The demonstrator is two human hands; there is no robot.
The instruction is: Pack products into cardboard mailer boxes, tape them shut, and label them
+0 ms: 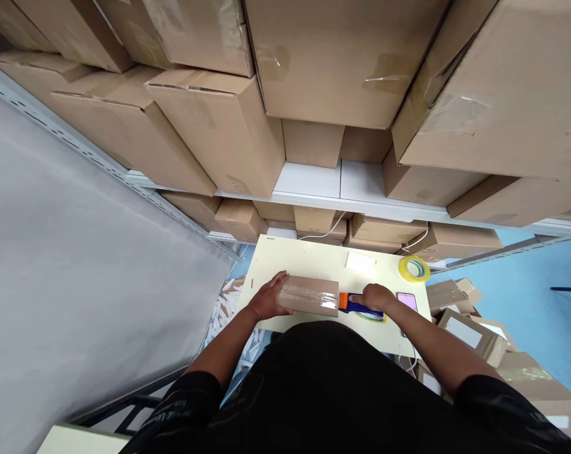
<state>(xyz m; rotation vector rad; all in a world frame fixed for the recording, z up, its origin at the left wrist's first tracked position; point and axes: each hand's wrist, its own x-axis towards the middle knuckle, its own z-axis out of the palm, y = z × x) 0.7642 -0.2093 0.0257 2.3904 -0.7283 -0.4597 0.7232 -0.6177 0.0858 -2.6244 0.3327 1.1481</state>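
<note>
A small oblong cardboard box point(308, 293) lies on the pale yellow table point(285, 255), with a shiny strip of clear tape along its top. My left hand point(268, 299) grips the box's left end, thumb and fingers on opposite sides. In my right hand point(376, 296) is a blue tape dispenser point(368, 308) with an orange front, which is at the box's right end. The dispenser's tape roll shows only partly below the handle. Whether the strip still joins the dispenser is too small to tell.
A yellow-rimmed tape roll point(414, 268) sits at the table's back right corner, near a phone point(407, 302). A white label stack point(361, 262) lies behind the box. Shelves of large cartons point(214, 126) rise beyond. Packed boxes point(474, 334) are piled on the right floor.
</note>
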